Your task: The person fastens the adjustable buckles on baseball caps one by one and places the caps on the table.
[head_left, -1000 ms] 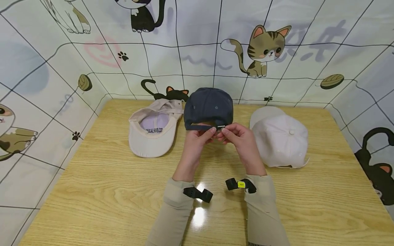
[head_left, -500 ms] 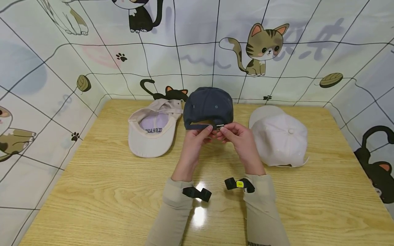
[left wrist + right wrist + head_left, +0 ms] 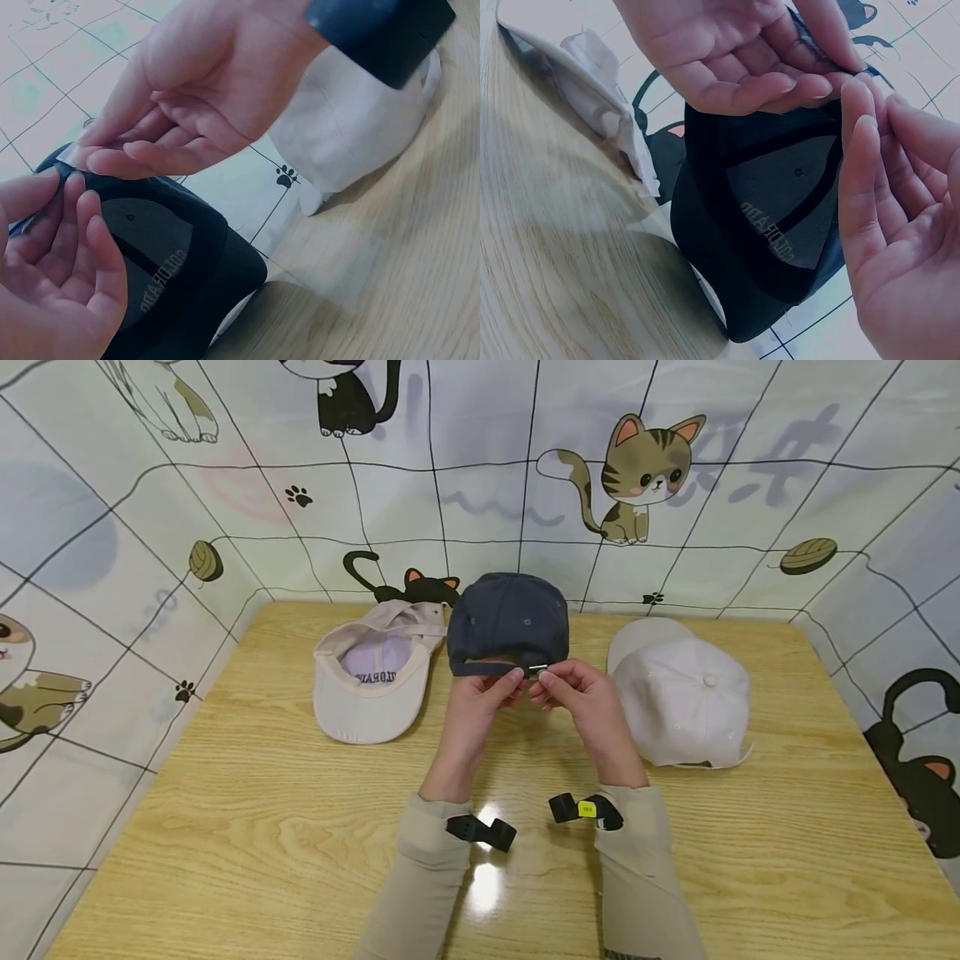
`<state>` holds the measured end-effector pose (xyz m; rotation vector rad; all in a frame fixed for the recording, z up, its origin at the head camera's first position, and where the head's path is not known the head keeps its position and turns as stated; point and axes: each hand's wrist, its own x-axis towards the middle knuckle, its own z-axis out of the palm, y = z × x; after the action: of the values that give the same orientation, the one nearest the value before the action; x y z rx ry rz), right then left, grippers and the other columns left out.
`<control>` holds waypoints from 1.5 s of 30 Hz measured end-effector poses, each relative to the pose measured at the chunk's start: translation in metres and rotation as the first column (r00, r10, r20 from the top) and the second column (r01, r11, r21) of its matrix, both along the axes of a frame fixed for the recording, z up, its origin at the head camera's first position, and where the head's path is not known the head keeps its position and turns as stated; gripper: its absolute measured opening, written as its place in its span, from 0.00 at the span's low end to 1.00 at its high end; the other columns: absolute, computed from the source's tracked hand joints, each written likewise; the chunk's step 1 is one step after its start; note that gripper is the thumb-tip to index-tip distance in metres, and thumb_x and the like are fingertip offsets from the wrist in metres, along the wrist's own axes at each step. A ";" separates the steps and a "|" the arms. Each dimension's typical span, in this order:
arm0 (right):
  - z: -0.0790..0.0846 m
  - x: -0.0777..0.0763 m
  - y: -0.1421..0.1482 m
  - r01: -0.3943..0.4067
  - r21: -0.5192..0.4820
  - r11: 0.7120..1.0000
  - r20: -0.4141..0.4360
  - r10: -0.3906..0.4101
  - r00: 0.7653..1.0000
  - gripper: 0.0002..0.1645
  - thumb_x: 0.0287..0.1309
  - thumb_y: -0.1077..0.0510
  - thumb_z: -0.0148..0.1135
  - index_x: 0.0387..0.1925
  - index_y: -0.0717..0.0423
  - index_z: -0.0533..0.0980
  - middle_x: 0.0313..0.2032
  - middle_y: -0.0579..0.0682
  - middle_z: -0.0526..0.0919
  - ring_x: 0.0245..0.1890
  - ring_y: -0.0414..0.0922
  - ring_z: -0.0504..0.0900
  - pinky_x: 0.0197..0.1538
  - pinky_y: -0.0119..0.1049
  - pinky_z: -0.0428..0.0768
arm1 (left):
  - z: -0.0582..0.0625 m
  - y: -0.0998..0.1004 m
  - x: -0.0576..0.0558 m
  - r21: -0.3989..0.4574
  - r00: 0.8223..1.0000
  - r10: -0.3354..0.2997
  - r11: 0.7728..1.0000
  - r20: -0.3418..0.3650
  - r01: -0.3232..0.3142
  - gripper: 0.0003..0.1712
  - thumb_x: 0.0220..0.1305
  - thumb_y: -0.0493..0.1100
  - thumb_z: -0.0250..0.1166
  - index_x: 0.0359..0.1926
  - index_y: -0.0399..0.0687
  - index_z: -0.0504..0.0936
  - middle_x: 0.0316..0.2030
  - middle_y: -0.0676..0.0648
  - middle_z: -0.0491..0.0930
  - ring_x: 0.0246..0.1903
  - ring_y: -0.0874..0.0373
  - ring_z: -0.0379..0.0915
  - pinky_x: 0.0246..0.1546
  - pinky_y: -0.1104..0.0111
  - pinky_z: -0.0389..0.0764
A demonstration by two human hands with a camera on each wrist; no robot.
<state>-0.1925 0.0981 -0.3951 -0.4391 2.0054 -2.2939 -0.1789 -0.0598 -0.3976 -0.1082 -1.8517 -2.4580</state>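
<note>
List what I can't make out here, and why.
- Whether the clasp on the navy cap is fastened: head view, too small, partly covered by hands.
- Inside of the white cap: head view, hidden by its crown.
- Print on yellow label: head view, too small.
- Sleeves: head view, cut off at bottom.

Table [image 3: 255, 835]: pale caps [image 3: 371, 714] [image 3: 686, 702], perhaps navy cap [image 3: 510, 614]

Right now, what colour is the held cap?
Dark blue; the held cap shows best in the head view.
</note>
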 end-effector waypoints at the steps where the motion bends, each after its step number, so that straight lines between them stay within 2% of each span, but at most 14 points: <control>1: 0.000 0.000 0.000 0.005 -0.004 1.000 0.000 -0.005 1.000 0.08 0.57 0.60 0.57 0.35 0.64 0.74 0.28 0.52 0.82 0.28 0.46 0.81 0.30 0.35 0.78 | 0.000 0.000 0.000 -0.002 1.000 -0.015 1.000 0.005 0.015 0.15 0.57 0.46 0.63 0.37 0.37 0.78 0.30 0.43 0.78 0.36 0.38 0.71 0.41 0.49 0.70; 7: -0.004 0.002 0.000 0.006 -0.002 1.000 -0.005 -0.006 1.000 0.09 0.57 0.61 0.57 0.35 0.64 0.74 0.28 0.52 0.82 0.28 0.48 0.81 0.30 0.34 0.78 | -0.003 -0.002 0.004 0.042 0.995 -0.075 0.996 0.063 0.072 0.11 0.58 0.44 0.61 0.36 0.38 0.78 0.28 0.48 0.78 0.31 0.54 0.74 0.42 0.55 0.72; 13: -0.006 0.004 0.000 0.001 0.004 1.000 -0.014 -0.001 1.000 0.10 0.56 0.58 0.58 0.35 0.63 0.74 0.28 0.53 0.82 0.29 0.50 0.80 0.31 0.35 0.78 | -0.005 -0.002 0.006 0.072 0.995 -0.094 0.993 0.045 0.091 0.10 0.59 0.42 0.60 0.36 0.39 0.77 0.28 0.48 0.77 0.31 0.56 0.73 0.36 0.63 0.74; 16: -0.006 0.005 0.000 -0.006 0.015 1.000 -0.014 0.006 1.000 0.10 0.57 0.59 0.57 0.35 0.63 0.74 0.28 0.53 0.81 0.28 0.47 0.80 0.31 0.35 0.78 | -0.004 -0.002 0.007 0.025 0.997 -0.072 0.997 0.033 0.071 0.11 0.58 0.44 0.61 0.36 0.40 0.77 0.29 0.45 0.77 0.32 0.52 0.73 0.36 0.62 0.73; 21: -0.006 0.005 -0.001 -0.019 0.023 1.000 -0.018 0.019 1.000 0.10 0.57 0.59 0.57 0.34 0.64 0.74 0.27 0.53 0.81 0.27 0.45 0.79 0.30 0.35 0.78 | -0.002 0.001 0.007 -0.091 1.000 0.012 0.996 -0.025 -0.015 0.15 0.57 0.48 0.62 0.38 0.40 0.77 0.33 0.34 0.76 0.35 0.41 0.72 0.36 0.57 0.74; 24: -0.006 0.006 -0.001 -0.023 0.020 1.000 -0.018 0.023 1.000 0.10 0.56 0.58 0.58 0.34 0.64 0.74 0.26 0.53 0.81 0.26 0.46 0.79 0.30 0.35 0.78 | -0.002 0.003 0.007 -0.112 0.997 0.060 0.992 -0.045 -0.064 0.14 0.57 0.47 0.62 0.38 0.40 0.77 0.32 0.33 0.75 0.35 0.36 0.71 0.36 0.52 0.73; 27: -0.005 0.006 -0.001 -0.023 0.025 0.999 -0.018 0.024 1.000 0.11 0.56 0.58 0.58 0.34 0.64 0.74 0.26 0.53 0.81 0.26 0.46 0.79 0.30 0.35 0.78 | -0.002 0.004 0.007 -0.118 0.994 0.087 0.989 -0.060 -0.093 0.12 0.58 0.45 0.62 0.37 0.40 0.77 0.31 0.33 0.75 0.35 0.34 0.70 0.35 0.53 0.74; 31: -0.004 0.006 -0.002 -0.022 0.032 0.999 -0.019 0.022 1.000 0.13 0.56 0.57 0.58 0.35 0.66 0.74 0.26 0.54 0.81 0.26 0.46 0.79 0.30 0.35 0.78 | -0.002 0.004 0.007 -0.126 0.993 0.099 0.986 -0.070 -0.107 0.12 0.58 0.45 0.61 0.38 0.40 0.77 0.32 0.32 0.75 0.35 0.35 0.71 0.33 0.57 0.74; 36: -0.002 0.006 -0.002 -0.001 0.043 0.999 0.003 0.001 1.000 0.16 0.56 0.57 0.58 0.37 0.69 0.73 0.27 0.53 0.81 0.27 0.47 0.79 0.31 0.35 0.78 | -0.001 0.005 0.006 -0.147 0.992 0.107 0.982 -0.069 -0.116 0.13 0.57 0.45 0.62 0.38 0.40 0.76 0.31 0.40 0.77 0.34 0.41 0.73 0.34 0.53 0.74; 41: 0.000 0.005 -0.002 0.017 0.053 0.998 0.006 -0.017 1.000 0.18 0.56 0.56 0.58 0.37 0.71 0.72 0.27 0.53 0.81 0.28 0.46 0.80 0.31 0.35 0.78 | 0.000 0.004 0.004 -0.154 0.991 0.104 0.981 -0.079 -0.115 0.12 0.56 0.42 0.63 0.37 0.38 0.76 0.29 0.46 0.76 0.31 0.49 0.72 0.33 0.54 0.74; 43: 0.001 0.004 -0.001 0.011 0.044 0.999 0.004 -0.011 1.000 0.16 0.56 0.57 0.58 0.37 0.69 0.73 0.27 0.52 0.81 0.28 0.46 0.80 0.31 0.34 0.78 | 0.005 0.004 0.005 -0.147 0.991 0.104 0.982 -0.083 -0.115 0.10 0.57 0.40 0.63 0.36 0.36 0.76 0.30 0.46 0.76 0.31 0.50 0.71 0.33 0.55 0.74; 45: 0.002 0.003 -0.001 0.009 0.031 0.999 0.006 -0.009 1.000 0.14 0.56 0.57 0.58 0.36 0.67 0.73 0.27 0.52 0.81 0.27 0.46 0.80 0.31 0.34 0.77 | 0.012 0.005 0.008 -0.140 0.991 0.103 0.984 -0.086 -0.114 0.09 0.57 0.37 0.61 0.37 0.34 0.75 0.31 0.44 0.76 0.31 0.47 0.71 0.32 0.58 0.75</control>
<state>-0.1892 0.0969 -0.3936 -0.4215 2.0409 -2.2630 -0.1705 -0.0546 -0.3852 -0.1057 -1.9464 -2.2148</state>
